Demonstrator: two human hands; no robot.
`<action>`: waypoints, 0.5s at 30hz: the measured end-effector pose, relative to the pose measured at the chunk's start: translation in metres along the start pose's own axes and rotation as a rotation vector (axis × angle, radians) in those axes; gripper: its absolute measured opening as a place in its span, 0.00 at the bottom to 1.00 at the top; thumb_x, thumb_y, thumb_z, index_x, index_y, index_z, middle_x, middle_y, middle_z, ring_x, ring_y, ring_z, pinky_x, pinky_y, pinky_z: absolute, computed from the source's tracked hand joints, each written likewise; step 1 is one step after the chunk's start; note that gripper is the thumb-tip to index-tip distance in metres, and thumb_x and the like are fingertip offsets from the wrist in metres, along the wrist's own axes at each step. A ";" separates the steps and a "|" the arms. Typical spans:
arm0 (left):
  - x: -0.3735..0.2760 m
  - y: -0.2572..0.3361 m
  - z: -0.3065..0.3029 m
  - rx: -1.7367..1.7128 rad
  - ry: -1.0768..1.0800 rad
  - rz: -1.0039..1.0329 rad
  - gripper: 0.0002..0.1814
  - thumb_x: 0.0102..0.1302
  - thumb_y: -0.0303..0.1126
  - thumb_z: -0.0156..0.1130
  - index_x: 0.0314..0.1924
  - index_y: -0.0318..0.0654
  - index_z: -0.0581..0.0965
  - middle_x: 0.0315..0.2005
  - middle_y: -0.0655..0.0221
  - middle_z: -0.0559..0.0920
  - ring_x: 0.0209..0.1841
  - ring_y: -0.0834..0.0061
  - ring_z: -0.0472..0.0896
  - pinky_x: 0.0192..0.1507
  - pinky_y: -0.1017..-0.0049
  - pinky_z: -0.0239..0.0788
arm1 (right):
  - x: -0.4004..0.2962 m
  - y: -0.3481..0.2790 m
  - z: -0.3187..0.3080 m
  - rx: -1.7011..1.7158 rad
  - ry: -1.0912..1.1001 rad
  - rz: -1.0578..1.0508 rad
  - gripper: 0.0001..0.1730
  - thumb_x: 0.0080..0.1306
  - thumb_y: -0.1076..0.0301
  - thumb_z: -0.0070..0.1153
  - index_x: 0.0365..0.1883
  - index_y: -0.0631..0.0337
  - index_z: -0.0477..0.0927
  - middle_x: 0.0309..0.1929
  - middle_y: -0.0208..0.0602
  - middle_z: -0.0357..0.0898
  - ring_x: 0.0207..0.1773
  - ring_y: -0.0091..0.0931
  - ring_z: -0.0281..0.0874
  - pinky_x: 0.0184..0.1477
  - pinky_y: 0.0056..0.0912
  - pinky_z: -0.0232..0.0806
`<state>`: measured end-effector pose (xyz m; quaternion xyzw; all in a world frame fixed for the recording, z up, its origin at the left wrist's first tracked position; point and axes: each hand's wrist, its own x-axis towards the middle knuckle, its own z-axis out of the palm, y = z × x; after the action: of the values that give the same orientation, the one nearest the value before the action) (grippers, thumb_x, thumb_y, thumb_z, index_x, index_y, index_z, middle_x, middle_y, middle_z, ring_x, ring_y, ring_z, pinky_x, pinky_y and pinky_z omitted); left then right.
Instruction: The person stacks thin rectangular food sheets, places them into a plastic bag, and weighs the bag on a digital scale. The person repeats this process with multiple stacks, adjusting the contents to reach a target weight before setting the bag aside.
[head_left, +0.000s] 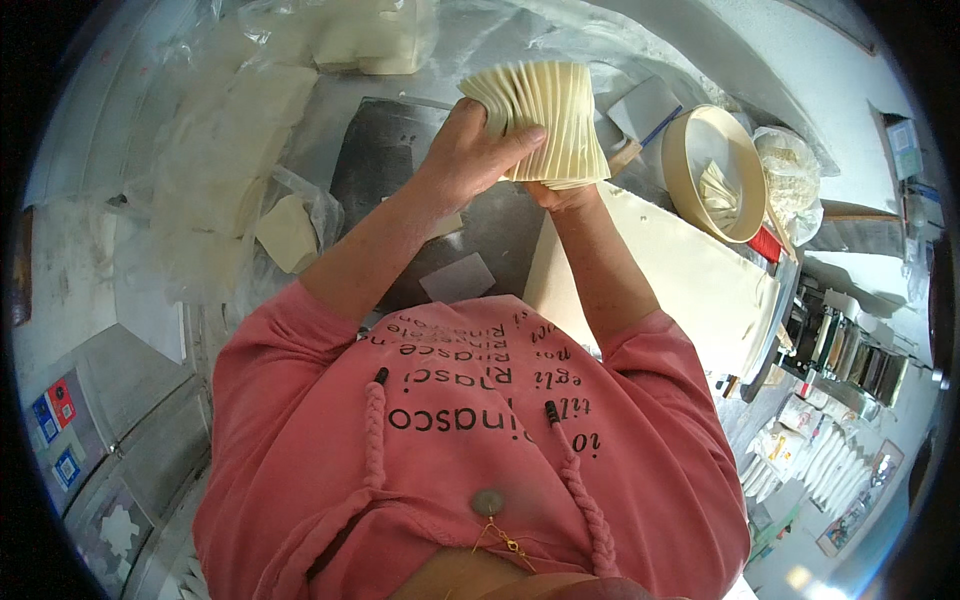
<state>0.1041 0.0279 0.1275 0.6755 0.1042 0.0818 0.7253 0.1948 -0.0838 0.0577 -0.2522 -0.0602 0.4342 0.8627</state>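
Note:
A thick stack of thin, pale yellow dough sheets (559, 120) is raised above the worktable, its edges fanned out. My left hand (480, 146) grips its left side, with the thumb across the front. Under the stack's lower edge, my right hand (562, 196) supports it; most of the fingers are hidden behind the sheets. Below my forearms lies a dark board or plate (382, 150), with a grey rectangular scraper-like piece (457, 277) near its front edge. A wide pale sheet of dough or cloth (660, 255) spreads beneath my right forearm.
A round wooden sieve or hoop (675, 172) holds a few folded pale pieces (718, 196), beside a clear plastic bag (784, 169). A blue-handled brush or tool (660, 126) lies behind. Plastic-covered pale slabs (247, 142) and a pale block (289, 234) are at left. Machinery (847, 345) stands at right.

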 end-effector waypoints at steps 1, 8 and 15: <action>0.000 -0.003 0.001 0.014 0.017 -0.003 0.23 0.61 0.37 0.59 0.51 0.32 0.67 0.41 0.67 0.75 0.42 0.78 0.74 0.46 0.76 0.67 | -0.001 -0.003 -0.001 0.049 -0.087 0.028 0.25 0.64 0.55 0.45 0.57 0.56 0.64 0.53 0.36 0.70 0.54 0.30 0.69 0.54 0.35 0.65; -0.014 0.012 0.005 0.005 0.059 -0.033 0.24 0.61 0.37 0.59 0.53 0.33 0.65 0.43 0.65 0.75 0.44 0.77 0.75 0.47 0.76 0.68 | -0.012 -0.003 0.011 -0.142 -0.092 0.009 0.26 0.65 0.56 0.42 0.59 0.57 0.63 0.56 0.37 0.68 0.57 0.30 0.67 0.58 0.34 0.62; -0.015 -0.001 0.001 0.038 0.126 -0.055 0.27 0.58 0.40 0.63 0.52 0.33 0.66 0.43 0.63 0.75 0.45 0.74 0.75 0.47 0.72 0.68 | -0.017 0.000 0.006 -0.594 -0.104 -0.043 0.30 0.60 0.56 0.48 0.61 0.50 0.61 0.60 0.30 0.63 0.63 0.31 0.58 0.63 0.37 0.51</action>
<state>0.0896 0.0233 0.1267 0.6796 0.1697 0.1024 0.7063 0.1828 -0.0949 0.0648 -0.4697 -0.2342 0.3917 0.7557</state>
